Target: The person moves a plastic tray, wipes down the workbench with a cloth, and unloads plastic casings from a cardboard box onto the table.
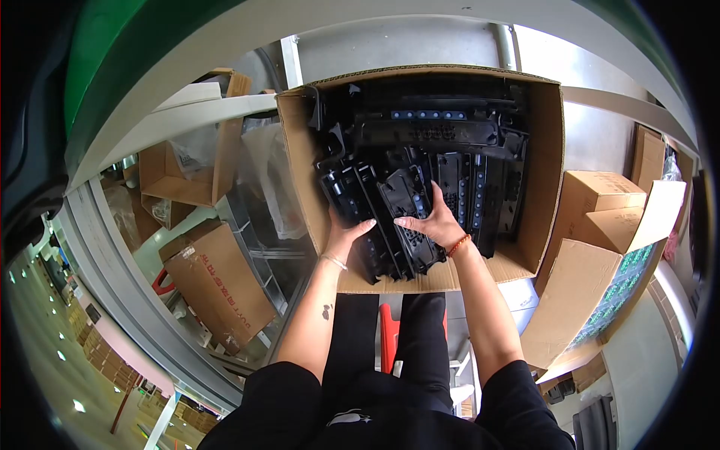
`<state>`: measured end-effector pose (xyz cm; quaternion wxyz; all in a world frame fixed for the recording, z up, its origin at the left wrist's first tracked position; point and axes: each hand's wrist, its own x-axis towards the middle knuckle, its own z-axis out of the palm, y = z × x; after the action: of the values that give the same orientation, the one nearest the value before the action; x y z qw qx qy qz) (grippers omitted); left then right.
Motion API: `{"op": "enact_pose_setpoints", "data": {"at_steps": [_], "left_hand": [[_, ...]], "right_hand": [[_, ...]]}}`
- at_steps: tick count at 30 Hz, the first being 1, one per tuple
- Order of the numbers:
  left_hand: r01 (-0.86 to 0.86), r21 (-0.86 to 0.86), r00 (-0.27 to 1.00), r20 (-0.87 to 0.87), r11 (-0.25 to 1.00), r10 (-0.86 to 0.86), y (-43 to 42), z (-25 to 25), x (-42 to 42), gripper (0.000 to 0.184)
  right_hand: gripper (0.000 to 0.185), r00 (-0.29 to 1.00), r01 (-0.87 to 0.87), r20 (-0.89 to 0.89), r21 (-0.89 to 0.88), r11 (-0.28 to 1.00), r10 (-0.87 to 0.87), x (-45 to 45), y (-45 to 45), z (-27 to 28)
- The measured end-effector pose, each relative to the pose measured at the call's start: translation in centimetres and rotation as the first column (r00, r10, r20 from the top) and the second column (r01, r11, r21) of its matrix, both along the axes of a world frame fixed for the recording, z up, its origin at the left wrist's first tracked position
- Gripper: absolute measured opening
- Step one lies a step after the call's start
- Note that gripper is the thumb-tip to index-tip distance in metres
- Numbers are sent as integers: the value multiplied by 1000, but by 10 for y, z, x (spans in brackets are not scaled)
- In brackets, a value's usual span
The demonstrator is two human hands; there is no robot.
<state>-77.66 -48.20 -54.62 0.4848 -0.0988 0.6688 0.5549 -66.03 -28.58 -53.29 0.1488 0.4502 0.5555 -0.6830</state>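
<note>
An open cardboard box (546, 180) in front of my body holds several long black plastic parts (435, 131), some with rows of blue pieces. My left hand (346, 234) reaches into its near left part, wrapped against the outer side of a group of black parts (386, 217). On the right side of that same group, my right hand (435, 220) presses with its thumb pointing left and its fingers extending away from me. The group stands slanted between my two hands, inside the box. Some fingertips are hidden behind the parts.
On the left a closed, taped carton (219, 285) lies beside a metal rail (139, 281) and an open box (180, 172). An open carton (574, 285) with green items stands at the right. Something red (388, 337) shows below, between my legs.
</note>
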Motion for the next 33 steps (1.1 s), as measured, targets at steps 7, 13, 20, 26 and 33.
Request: {"op": "enact_pose_setpoints", "data": {"at_steps": [7,13,20,26,33], "left_hand": [[-81,14,997,-17,997,81,3,3,9,96],[25,50,995,-103,998,-20,-7,-1,4,97],[-165,12,985,-53,986,166,0,3,1,74],[-324,-169,902,240,931,358,-22,-36,2,48],[-241,-84,939,230,967,254,-18,-28,-5,54]], "right_hand": [[121,999,33,-11,-270,962,-38,0,15,5],[122,994,-80,-94,-250,965,58,-5,13,-6],[118,997,46,-45,-305,951,-63,-7,8,2],[121,981,181,16,-415,892,-192,-5,0,-3],[123,997,44,-57,-237,970,-59,3,-3,-22]]}}
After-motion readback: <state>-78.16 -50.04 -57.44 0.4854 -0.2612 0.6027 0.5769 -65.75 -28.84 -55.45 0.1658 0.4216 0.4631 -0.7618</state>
